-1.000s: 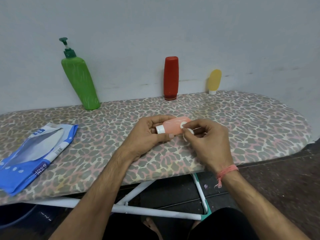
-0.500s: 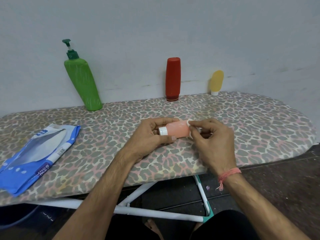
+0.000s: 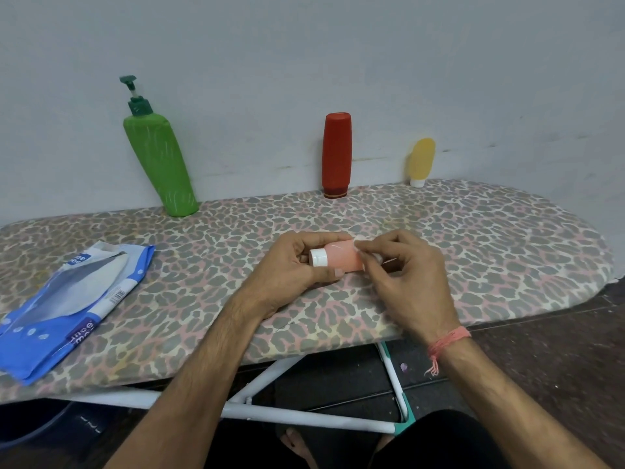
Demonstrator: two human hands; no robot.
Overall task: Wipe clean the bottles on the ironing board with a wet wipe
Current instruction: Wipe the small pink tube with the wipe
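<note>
Over board: left hand (image 3: pixel 287 269) fingers grip pink bottle (image 3: pixel 341 258) lying sideways, cap leftward; right hand (image 3: pixel 406 275) pinches wipe (image 3: pixel 358 246).

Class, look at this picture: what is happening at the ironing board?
A person's left hand holds a small pink bottle on its side over the ironing board, while the right hand pinches a white wipe against it. Green, red and yellow bottles stand by the wall. A wipes pack lies left.

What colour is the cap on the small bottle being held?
White, on a pale pink bottle; the cap shows clearly in the head view.
</note>
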